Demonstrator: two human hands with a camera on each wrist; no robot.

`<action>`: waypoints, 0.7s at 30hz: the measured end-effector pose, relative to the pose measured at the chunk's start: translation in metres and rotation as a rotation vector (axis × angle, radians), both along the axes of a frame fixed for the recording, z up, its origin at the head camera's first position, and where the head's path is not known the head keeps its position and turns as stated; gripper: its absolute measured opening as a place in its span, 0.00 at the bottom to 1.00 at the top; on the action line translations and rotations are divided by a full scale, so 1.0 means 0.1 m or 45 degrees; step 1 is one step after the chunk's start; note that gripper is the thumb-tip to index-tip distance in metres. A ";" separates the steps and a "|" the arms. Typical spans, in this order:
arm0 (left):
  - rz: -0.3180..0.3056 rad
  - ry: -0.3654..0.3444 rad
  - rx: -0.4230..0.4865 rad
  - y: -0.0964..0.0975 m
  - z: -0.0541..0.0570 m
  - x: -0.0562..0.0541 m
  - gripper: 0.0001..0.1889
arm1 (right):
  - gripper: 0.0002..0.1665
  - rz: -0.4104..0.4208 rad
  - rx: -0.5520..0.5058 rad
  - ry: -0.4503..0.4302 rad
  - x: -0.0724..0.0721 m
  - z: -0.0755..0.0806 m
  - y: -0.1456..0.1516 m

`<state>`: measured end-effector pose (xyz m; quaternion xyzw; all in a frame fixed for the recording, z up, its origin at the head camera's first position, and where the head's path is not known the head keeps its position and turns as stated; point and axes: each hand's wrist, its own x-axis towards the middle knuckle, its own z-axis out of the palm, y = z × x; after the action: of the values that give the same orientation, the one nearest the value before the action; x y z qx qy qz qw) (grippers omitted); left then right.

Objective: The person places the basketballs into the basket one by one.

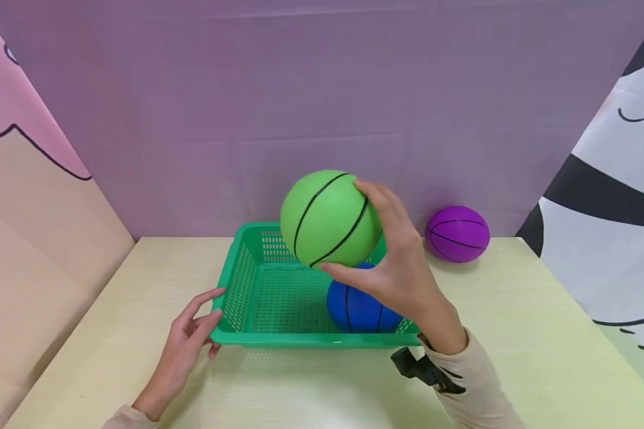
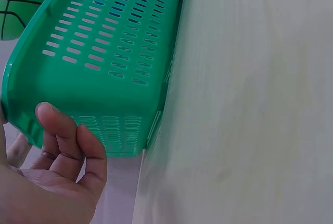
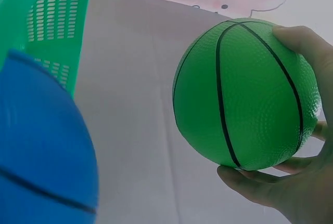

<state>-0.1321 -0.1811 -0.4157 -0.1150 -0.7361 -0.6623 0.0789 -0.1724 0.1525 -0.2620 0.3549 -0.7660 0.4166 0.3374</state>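
Observation:
A bright green ball with black lines (image 1: pixel 330 220) is held up over the green plastic basket (image 1: pixel 300 340) by my right hand (image 1: pixel 399 262), its thumb below and fingers round the right side. The right wrist view shows the same green ball (image 3: pixel 244 96) in that grip. A blue ball (image 1: pixel 361 310) lies in the basket's right part, partly hidden by my right hand and forearm. My left hand (image 1: pixel 185 339) holds the basket's left rim near the front corner; curled fingers (image 2: pixel 57 125) show by the basket wall (image 2: pixel 104 91) in the left wrist view.
A purple ball (image 1: pixel 458 234) rests on the pale wooden table (image 1: pixel 520 333), at the back right of the basket. Behind the table hangs a purple cloth (image 1: pixel 322 89); printed panels stand at both sides. A black wrist camera (image 1: pixel 426 370) sits on my right wrist.

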 end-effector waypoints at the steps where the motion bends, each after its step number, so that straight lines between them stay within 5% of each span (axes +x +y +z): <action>1: -0.001 0.005 -0.002 0.00 0.00 0.00 0.21 | 0.62 0.000 0.008 -0.007 -0.04 -0.04 0.00; 21: -0.002 -0.006 -0.016 0.02 0.00 0.03 0.21 | 0.62 -0.031 0.238 -0.196 -0.18 -0.42 -0.15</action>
<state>-0.1294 -0.1788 -0.4161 -0.1146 -0.7404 -0.6580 0.0757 -0.1907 0.1377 -0.3040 0.3421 -0.8294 0.3654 0.2481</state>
